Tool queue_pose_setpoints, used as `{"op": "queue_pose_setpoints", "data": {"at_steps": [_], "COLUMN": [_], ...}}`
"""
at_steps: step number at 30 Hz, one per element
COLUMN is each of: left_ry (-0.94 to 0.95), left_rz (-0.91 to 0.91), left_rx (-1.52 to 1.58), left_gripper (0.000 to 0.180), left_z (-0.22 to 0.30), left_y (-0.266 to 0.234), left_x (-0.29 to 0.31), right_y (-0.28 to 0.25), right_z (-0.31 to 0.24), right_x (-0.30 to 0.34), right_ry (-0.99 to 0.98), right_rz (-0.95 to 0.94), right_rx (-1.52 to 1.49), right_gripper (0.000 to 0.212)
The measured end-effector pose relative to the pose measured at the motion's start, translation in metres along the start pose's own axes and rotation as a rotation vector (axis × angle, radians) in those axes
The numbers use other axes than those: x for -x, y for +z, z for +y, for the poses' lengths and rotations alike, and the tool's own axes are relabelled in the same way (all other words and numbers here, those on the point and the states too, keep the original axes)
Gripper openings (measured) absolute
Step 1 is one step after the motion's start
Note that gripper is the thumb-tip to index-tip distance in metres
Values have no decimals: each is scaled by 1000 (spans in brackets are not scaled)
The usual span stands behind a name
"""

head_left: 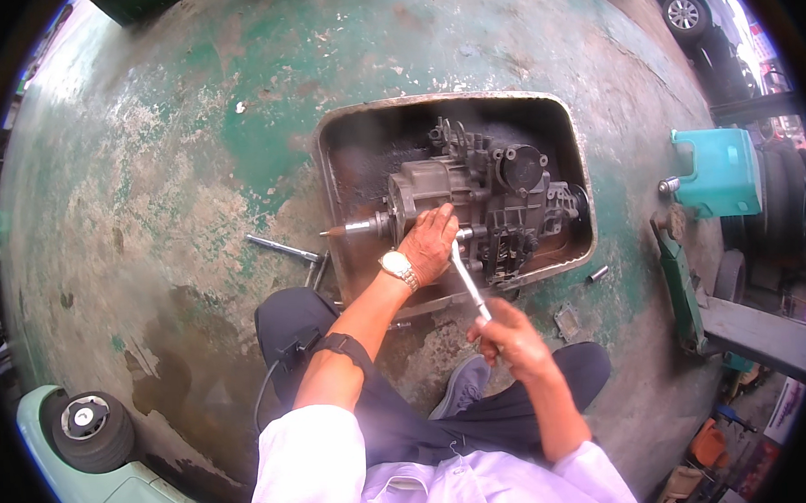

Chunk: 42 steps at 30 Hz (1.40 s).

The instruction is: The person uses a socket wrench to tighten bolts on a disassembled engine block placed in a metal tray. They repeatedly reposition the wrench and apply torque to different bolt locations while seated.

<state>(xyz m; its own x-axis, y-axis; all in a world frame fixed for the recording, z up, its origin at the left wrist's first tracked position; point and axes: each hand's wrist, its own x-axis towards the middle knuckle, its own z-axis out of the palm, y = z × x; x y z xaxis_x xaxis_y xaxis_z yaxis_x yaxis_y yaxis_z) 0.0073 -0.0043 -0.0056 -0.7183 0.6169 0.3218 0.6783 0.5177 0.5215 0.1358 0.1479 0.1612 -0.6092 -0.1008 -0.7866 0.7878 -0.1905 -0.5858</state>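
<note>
A grey metal gearbox (427, 183) lies on its side in a deep oily metal pan (559, 110) on the floor, its shaft pointing left. My left hand (428, 244), with a watch at the wrist, rests bent against the casing, fingers together beside the head of a ratchet wrench (470, 283). Whether those fingertips grip the wrench head or a part behind it is hidden. Closed round the handle's near end is my right hand (513, 338), slightly blurred. The wrench head meets a socket on the side of the gearbox.
A sliding T-bar wrench (281, 248) lies left of the pan. On the right floor are a loose socket (598, 273) and a small metal plate (568, 321). Farther right stand a teal stool (719, 173) and a green lift arm (681, 284). A wheel (92, 431) sits lower left.
</note>
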Motion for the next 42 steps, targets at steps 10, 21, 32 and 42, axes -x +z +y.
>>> {"op": "queue_pose_setpoints", "data": {"at_steps": [10, 21, 32, 42], "left_ry": [-66, -2, 32, -85], "left_rz": [-84, -64, -28, -3], "left_rx": [93, 54, 38, 124], "left_gripper": [73, 68, 68, 74], "left_z": [-10, 1, 0, 1], "left_y": [25, -6, -8, 1], "left_x": [-2, -3, -2, 1], "right_y": [-4, -31, 5, 0], "right_z": [-132, 44, 83, -127], "right_x": [-52, 13, -49, -34], "right_ry": [-89, 61, 211, -108], "right_rz": [-281, -80, 67, -286], "right_rx": [-277, -43, 139, -208], "right_gripper": [68, 58, 23, 75]}}
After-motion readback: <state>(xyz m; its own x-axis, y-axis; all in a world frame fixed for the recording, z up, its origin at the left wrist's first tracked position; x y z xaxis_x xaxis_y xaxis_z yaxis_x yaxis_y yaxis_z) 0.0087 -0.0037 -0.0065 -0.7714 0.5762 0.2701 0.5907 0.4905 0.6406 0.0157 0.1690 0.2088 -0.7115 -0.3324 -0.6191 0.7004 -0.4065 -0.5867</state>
